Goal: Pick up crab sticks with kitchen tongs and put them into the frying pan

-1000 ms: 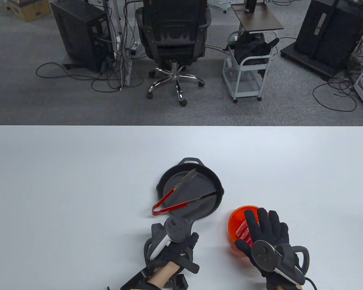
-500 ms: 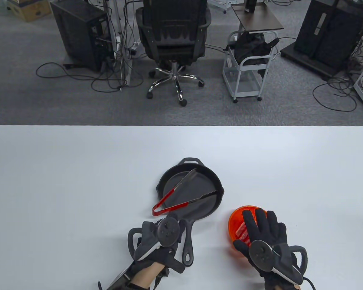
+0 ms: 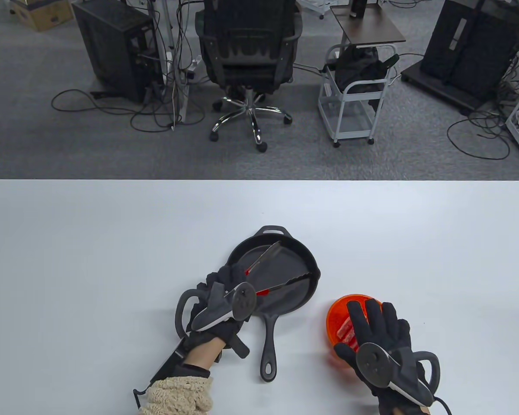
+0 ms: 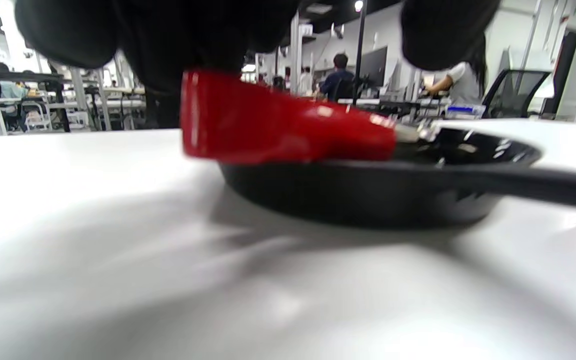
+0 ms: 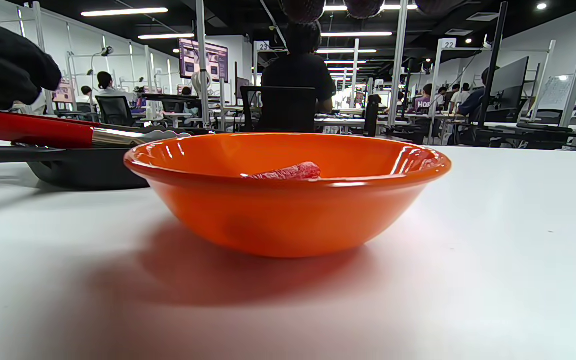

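The black frying pan (image 3: 313,276) lies mid-table, its handle (image 3: 268,346) pointing toward me. Red-handled metal tongs (image 3: 266,257) rest across it, arms spread. My left hand (image 3: 229,281) covers their red hinge end at the pan's left rim. In the left wrist view the fingers (image 4: 168,45) hang over the red handle (image 4: 278,125), with the thumb (image 4: 448,30) apart from it. An orange bowl (image 3: 339,311) holds pink crab sticks (image 3: 345,333). My right hand (image 3: 357,326) hovers flat above the bowl, fingers straight. A crab stick (image 5: 288,172) shows over the bowl's rim (image 5: 288,210).
The white table (image 3: 112,242) stretches wide to the left, right and behind the pan. Beyond its far edge stand an office chair (image 3: 248,52) and a white cart (image 3: 354,95). A knitted sleeve (image 3: 177,395) covers the left forearm.
My left hand has moved forward from the pan's handle up to the red end of the tongs, uncovering the handle. The right hand has stayed over the bowl.
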`<state>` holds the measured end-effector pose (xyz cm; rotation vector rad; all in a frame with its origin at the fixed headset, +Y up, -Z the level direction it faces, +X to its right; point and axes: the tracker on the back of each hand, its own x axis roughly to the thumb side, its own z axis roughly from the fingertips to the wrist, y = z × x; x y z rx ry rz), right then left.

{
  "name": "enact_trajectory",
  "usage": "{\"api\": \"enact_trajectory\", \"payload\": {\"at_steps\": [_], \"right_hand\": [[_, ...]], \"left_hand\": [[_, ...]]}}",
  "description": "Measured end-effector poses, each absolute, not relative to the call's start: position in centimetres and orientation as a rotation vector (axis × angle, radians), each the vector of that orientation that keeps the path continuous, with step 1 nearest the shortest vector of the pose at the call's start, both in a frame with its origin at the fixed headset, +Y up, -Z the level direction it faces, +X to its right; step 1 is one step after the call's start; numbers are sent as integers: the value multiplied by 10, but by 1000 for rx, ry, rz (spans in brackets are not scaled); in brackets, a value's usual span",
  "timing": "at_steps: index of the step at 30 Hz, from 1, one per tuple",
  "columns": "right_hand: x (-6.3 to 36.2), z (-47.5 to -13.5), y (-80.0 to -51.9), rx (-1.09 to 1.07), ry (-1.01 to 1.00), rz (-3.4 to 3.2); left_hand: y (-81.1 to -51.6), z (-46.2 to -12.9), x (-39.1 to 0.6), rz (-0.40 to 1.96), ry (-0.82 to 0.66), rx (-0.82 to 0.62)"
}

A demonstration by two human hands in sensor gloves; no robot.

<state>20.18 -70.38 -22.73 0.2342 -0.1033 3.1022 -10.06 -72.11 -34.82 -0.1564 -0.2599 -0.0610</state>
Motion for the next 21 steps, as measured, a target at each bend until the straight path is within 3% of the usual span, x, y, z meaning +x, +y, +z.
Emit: {"api": "enact_trajectory", "payload": {"at_steps": [3,12,21], "right_hand": [[202,-227,-704,230,-96,3105],[202,-228,-704,227,-93,3106],[200,-227,-702,242,-129,3106]], "left_hand": [[-730,-360,-97,-114,-238,-252],[-743,-377,-91,-202,-158,-325],[-743,-378,-102,-92,-128,-231]]}}
